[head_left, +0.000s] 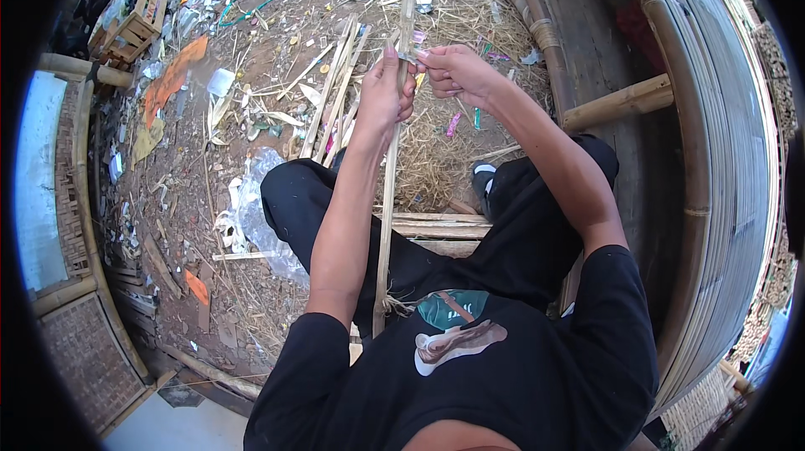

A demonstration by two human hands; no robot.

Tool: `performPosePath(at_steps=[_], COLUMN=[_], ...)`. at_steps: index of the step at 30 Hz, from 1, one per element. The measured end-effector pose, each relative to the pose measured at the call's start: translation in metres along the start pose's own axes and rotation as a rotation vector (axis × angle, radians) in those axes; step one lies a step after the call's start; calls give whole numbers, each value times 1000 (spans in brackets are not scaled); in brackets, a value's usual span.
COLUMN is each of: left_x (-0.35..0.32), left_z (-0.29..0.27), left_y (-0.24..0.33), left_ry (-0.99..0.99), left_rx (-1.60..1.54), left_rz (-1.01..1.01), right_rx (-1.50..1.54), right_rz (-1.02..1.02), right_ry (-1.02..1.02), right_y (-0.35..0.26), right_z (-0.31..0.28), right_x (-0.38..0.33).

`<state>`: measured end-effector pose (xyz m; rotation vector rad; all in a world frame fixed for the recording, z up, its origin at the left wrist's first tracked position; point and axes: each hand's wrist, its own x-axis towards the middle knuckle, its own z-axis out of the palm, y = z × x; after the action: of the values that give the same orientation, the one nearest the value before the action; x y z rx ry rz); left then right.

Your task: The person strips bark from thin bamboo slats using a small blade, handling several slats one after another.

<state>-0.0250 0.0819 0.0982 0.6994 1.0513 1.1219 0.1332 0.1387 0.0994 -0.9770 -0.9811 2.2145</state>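
Where the long pale strip [390, 199] extends forward from the lap [419, 265], the left hand [387, 90] is wrapped around its upper portion. The right hand [459, 74] has its fingers curled, tips at the strip's right edge; from my position I cannot tell what they pinch. Split lengths [338, 92] lie on the littered ground [189, 225], left of loose straw [428, 153].

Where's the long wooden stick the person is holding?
In the head view, the long wooden stick runs up the middle from the lap between the knees; the left hand holds its upper part, with the right hand just to the right.
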Motion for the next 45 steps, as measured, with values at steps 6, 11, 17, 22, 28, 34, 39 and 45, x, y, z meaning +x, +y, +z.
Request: performPosePath(at_steps=[6,11,17,22,28,34,39,45], left_x=[8,9,2,0,7,16,27,29], left_z=[-2,-4,-2,-1,-7,1,1,-5], left_y=[-2,0,-2,3,9,3,9,11], left_ry=[3,-7,-50,-13,-75,-50,9,-193], left_rx=[-38,-22,-86,7,154,108,-32,-109], left_rz=[-32,-4,-13,-17,91,276,312,229], right_rx=[-88,-217,-647,-371,-138,113,116,155], right_rz=[-103,-271,-376,-126,3,0,7,11], right_ry=[61,71,197,-59,-96,-86,-118,-140], right_y=[9,4,6,-5,-21,-25,-28,-31], right_z=[0,-10,-16,-10,-11,-15,-15,-19], right_x=[11,21,18,2,-3,4,5,5])
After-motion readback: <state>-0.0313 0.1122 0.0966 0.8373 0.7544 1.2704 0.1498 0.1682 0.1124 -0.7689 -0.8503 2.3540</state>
